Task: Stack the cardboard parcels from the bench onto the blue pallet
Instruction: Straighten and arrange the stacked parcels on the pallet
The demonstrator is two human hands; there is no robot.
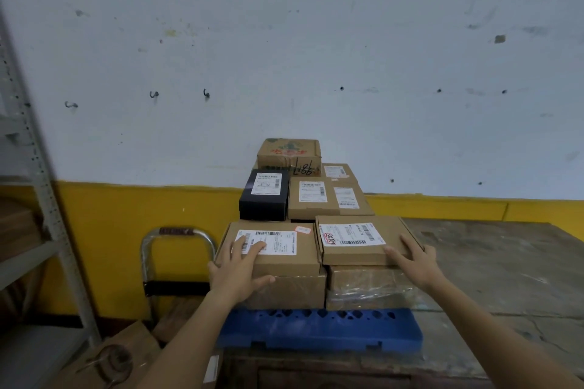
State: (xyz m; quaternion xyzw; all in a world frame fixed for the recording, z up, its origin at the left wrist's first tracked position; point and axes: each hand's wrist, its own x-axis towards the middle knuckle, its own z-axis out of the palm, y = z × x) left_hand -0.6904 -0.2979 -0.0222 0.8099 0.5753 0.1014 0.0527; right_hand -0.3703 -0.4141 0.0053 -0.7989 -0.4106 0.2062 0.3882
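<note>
I am watching both hands resting on the front row of cardboard parcels stacked on the blue pallet [319, 330], which is sitting at the near edge of the worn wooden bench [493, 262]. The left hand [240, 271] is lying flat, fingers spread wide, across the front-left parcel [278, 249], its fingertips touching the white shipping label [271, 241]. The right hand [414, 262] is pressing open-fingered against the near right corner of the flat front-right parcel [357, 240], gripping nothing. Behind them a black box [264, 196] and more brown parcels are rising in tiers toward the white-and-yellow wall [284, 41]. A metal trolley handle [177, 234] is showing at left.
</note>
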